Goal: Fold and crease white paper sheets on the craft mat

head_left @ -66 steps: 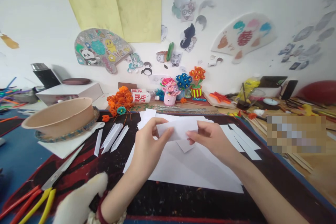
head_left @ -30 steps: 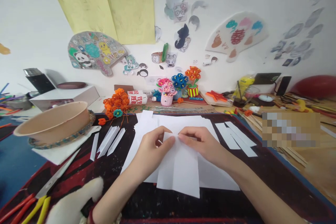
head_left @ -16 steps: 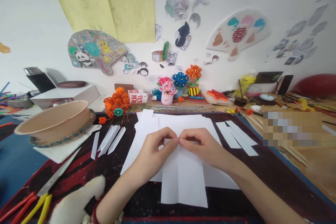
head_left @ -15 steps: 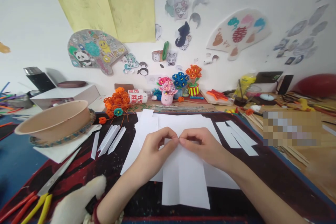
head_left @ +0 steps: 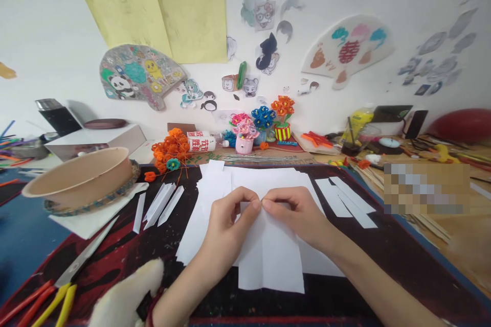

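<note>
My left hand (head_left: 232,219) and my right hand (head_left: 297,212) meet at the middle of the mat, thumbs and forefingers pinched on the top edge of a white paper sheet (head_left: 270,260). A crease runs down the sheet's middle, and its lower end spreads toward me. Beneath it lie larger white paper sheets (head_left: 207,214). Folded paper strips (head_left: 159,204) rest left of my hands; flat paper strips (head_left: 351,202) lie to the right. The top edge between my fingertips is mostly hidden.
Scissors (head_left: 72,271) with red and yellow handles lie at the left front, below a beige bowl (head_left: 76,179). Orange flowers (head_left: 171,148) and small flower pots (head_left: 244,144) stand at the back by the wall. Thin wooden sticks (head_left: 425,222) lie on the right.
The lower end of the creased sheet has lifted and shifted slightly away from me. My left forearm has moved a little to the right; both hands keep their pinch.
</note>
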The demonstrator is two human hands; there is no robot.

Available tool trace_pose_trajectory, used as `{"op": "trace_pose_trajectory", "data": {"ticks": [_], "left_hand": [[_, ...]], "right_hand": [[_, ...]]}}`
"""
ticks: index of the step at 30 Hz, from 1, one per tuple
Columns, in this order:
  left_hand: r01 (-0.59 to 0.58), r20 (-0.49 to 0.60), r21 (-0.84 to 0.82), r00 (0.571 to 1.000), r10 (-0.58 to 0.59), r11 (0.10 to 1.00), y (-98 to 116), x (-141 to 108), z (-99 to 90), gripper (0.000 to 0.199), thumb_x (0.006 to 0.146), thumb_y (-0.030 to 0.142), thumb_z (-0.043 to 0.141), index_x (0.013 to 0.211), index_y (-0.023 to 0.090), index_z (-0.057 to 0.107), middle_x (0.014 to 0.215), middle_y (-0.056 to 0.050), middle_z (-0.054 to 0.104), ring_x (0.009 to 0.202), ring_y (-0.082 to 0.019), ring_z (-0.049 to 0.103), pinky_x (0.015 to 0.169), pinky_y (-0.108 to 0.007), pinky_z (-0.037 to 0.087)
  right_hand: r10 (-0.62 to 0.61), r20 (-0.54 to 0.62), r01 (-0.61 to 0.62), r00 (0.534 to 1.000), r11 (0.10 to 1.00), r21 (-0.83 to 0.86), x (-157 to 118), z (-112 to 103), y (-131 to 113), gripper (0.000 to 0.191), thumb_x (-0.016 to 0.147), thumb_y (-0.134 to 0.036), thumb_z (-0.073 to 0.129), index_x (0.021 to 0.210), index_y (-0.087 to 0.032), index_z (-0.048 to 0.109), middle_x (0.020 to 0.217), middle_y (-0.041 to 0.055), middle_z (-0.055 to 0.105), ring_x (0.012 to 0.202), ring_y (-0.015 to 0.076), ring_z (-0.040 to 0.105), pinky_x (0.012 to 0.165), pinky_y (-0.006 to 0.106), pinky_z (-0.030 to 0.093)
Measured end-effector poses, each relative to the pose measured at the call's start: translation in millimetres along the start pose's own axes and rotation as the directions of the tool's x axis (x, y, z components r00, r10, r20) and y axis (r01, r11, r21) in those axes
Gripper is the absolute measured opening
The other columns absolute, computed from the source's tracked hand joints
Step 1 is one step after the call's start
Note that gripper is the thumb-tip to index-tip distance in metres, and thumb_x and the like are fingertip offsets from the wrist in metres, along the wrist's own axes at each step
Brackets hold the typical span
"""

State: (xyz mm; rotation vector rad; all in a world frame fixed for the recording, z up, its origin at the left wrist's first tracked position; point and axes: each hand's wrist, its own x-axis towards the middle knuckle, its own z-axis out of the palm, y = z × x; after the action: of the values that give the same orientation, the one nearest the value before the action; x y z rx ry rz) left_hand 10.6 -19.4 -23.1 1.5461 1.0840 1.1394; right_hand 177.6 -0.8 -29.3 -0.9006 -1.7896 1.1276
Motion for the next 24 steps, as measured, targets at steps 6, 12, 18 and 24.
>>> {"op": "trace_pose_trajectory", "data": {"ticks": [6, 12, 18, 24], "left_hand": [[-0.006, -0.030, 0.027, 1.000, 0.007, 1.000, 0.5, -1.9, 1.1, 0.022, 0.082, 0.037, 0.058, 0.071, 0.018, 0.059, 0.061, 0.001, 0.051, 0.056, -0.011, 0.042, 0.050, -0.022, 0.031], [-0.013, -0.056, 0.028, 0.998, 0.014, 1.000, -0.8, -4.2, 1.9, 0.022, 0.083, 0.036, 0.058, 0.071, 0.018, 0.058, 0.061, 0.002, 0.049, 0.054, -0.010, 0.039, 0.049, -0.021, 0.028], [-0.003, -0.058, 0.029, 0.998, 0.004, 1.000, -0.7, 0.4, 0.6, 0.023, 0.082, 0.039, 0.059, 0.073, 0.019, 0.058, 0.057, 0.004, 0.047, 0.052, -0.010, 0.039, 0.049, -0.022, 0.028], [0.036, -0.071, 0.279, 0.997, -0.017, 0.960, -12.6, 9.9, -6.3, 0.025, 0.082, 0.039, 0.054, 0.071, 0.018, 0.059, 0.059, 0.002, 0.048, 0.057, -0.012, 0.042, 0.054, -0.024, 0.031]], "right_hand": [[0.001, -0.023, -0.001, 1.000, 1.000, 0.007, -0.5, 2.3, -0.7, 0.027, 0.086, -0.034, 0.055, 0.068, -0.019, 0.066, 0.067, -0.0002, 0.063, 0.064, 0.0135, 0.054, 0.058, 0.025, 0.040], [0.030, -0.025, -0.028, 0.999, 0.997, 0.075, -1.5, 4.4, -0.1, 0.028, 0.086, -0.036, 0.056, 0.067, -0.018, 0.066, 0.064, -0.0005, 0.059, 0.060, 0.0120, 0.049, 0.054, 0.024, 0.037], [0.030, -0.049, -0.028, 0.998, 0.999, 0.044, 0.8, 1.3, -0.2, 0.025, 0.086, -0.036, 0.056, 0.071, -0.018, 0.064, 0.069, 0.0004, 0.060, 0.064, 0.0128, 0.050, 0.056, 0.024, 0.038], [0.073, -0.154, -0.102, 0.985, 0.978, -0.184, 8.7, -7.3, 16.5, 0.026, 0.082, -0.041, 0.059, 0.072, -0.018, 0.066, 0.070, 0.0020, 0.062, 0.066, 0.0159, 0.051, 0.058, 0.027, 0.038]]}}
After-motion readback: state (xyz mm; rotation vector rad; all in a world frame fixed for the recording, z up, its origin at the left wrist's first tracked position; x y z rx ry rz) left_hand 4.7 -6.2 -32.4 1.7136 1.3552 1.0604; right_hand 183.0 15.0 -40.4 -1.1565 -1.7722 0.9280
